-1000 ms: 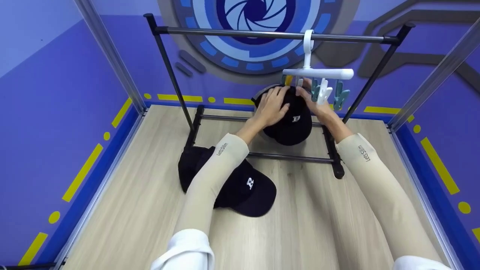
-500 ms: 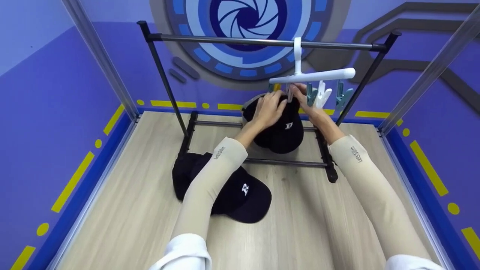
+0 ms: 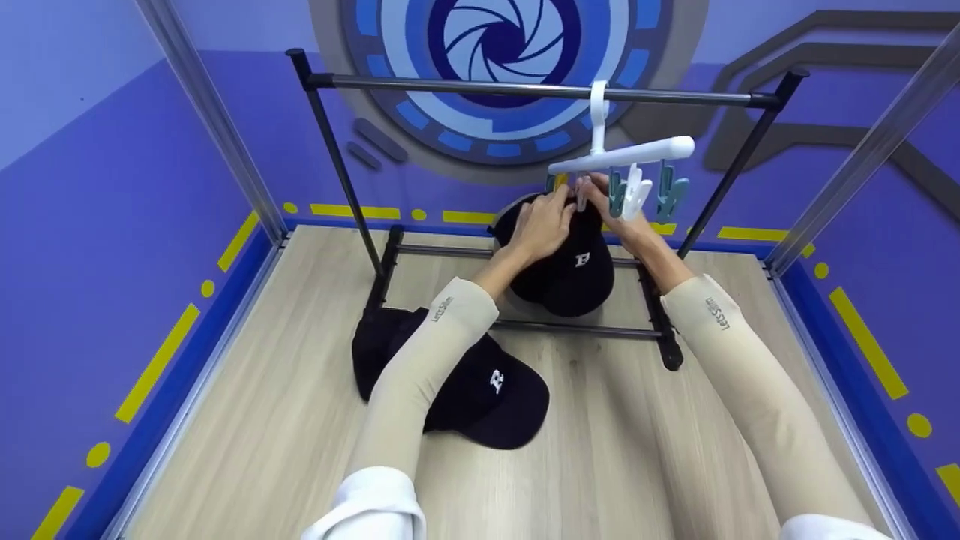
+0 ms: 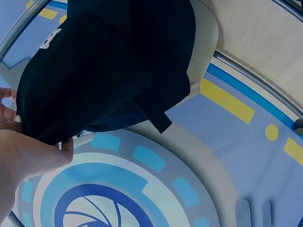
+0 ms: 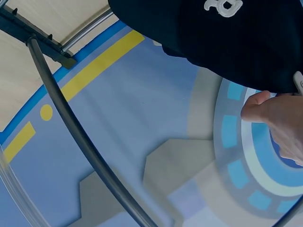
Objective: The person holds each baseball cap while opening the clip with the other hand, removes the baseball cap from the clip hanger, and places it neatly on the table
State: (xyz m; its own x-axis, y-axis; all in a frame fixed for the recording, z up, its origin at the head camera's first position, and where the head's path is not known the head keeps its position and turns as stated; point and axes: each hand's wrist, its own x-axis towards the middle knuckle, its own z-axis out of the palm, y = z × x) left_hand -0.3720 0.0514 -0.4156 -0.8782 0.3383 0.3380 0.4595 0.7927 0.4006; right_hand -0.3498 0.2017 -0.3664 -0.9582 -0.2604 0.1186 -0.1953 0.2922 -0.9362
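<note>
A black baseball cap (image 3: 574, 277) with a white letter hangs crown-down-forward beneath a white clip hanger (image 3: 619, 156). My left hand (image 3: 541, 227) grips the cap's upper edge; in the left wrist view its thumb presses at the edge of the black fabric (image 4: 109, 71). On the other side, my right hand (image 3: 615, 212) pinches a pale clip (image 3: 581, 195) at that edge. The right wrist view shows part of this clip (image 5: 298, 82) lying on the cap, above the right hand (image 5: 279, 120). Some fingertips are hidden behind the cap and clips.
The hanger hooks over a black rack's top rail (image 3: 465, 86). Green clips (image 3: 671, 196) and a white clip (image 3: 636, 193) dangle at its right, a yellow clip (image 3: 561, 181) at its left. More black caps (image 3: 499, 405) lie on the wooden floor (image 3: 600, 450), partly under the left forearm.
The hanger bar has turned from nearly level to slanted, its right end higher in view. Both hands stay at the cap's edge, the right fingers now close about the pale clip. The view shifts slightly.
</note>
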